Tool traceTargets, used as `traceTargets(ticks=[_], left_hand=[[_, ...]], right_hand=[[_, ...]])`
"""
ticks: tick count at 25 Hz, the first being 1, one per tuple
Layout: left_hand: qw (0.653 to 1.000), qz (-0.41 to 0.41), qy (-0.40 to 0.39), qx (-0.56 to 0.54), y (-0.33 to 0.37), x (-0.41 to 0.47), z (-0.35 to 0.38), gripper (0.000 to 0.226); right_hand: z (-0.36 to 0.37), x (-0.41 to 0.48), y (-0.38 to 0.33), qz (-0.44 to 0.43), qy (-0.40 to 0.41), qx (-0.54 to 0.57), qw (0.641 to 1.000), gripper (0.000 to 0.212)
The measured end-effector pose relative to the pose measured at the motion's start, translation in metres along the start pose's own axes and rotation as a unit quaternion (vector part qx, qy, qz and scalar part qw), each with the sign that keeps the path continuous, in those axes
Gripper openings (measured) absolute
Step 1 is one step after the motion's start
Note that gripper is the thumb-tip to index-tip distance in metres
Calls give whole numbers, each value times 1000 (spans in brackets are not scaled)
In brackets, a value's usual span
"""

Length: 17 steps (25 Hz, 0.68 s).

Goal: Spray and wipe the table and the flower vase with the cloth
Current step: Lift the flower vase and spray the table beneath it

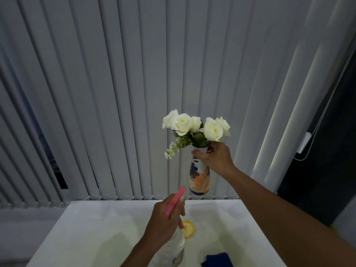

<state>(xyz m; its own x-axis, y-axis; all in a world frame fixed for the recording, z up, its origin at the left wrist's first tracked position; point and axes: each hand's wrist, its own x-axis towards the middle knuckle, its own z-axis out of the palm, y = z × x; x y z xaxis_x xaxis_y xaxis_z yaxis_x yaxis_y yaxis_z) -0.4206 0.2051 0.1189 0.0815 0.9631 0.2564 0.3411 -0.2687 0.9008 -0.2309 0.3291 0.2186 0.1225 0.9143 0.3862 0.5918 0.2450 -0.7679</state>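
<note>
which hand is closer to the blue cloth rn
Left. The left hand grips the spray bottle just up-left of the blue cloth; the right hand is far above, holding the flower vase by its neck.

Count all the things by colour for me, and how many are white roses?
White roses: 5
Pink-topped spray bottle: 1
Blue cloth: 1
Blue-and-orange painted vase: 1
Yellow round thing on table: 1
Total: 9

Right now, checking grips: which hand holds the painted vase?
The right hand, gripping the white, blue-and-orange painted vase by its neck; the left hand holds the pink-triggered spray bottle.
</note>
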Motion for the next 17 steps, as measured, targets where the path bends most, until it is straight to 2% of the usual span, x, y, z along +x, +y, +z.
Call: traceTargets(ticks=[2, 4, 8, 13, 17], left_hand=[[1000, -8, 10, -4, -2, 2, -5, 42], [999, -26, 16, -35, -2, 5, -12, 34], [985, -60, 65, -149, -1, 16, -20, 32], [983, -72, 91, -144, -5, 26, -26, 56], [983, -66, 102, -139, -5, 31, -28, 51]], right_hand=[[-3, 3, -1, 1, -9, 1, 1000, 41], [-6, 6, -1, 5, -25, 18, 1000, 38], [-14, 10, 0, 7, -64, 94, 994, 38], [-26, 14, -1, -7, -117, 138, 983, 41], [-35, 15, -6, -4, -146, 155, 977, 31]])
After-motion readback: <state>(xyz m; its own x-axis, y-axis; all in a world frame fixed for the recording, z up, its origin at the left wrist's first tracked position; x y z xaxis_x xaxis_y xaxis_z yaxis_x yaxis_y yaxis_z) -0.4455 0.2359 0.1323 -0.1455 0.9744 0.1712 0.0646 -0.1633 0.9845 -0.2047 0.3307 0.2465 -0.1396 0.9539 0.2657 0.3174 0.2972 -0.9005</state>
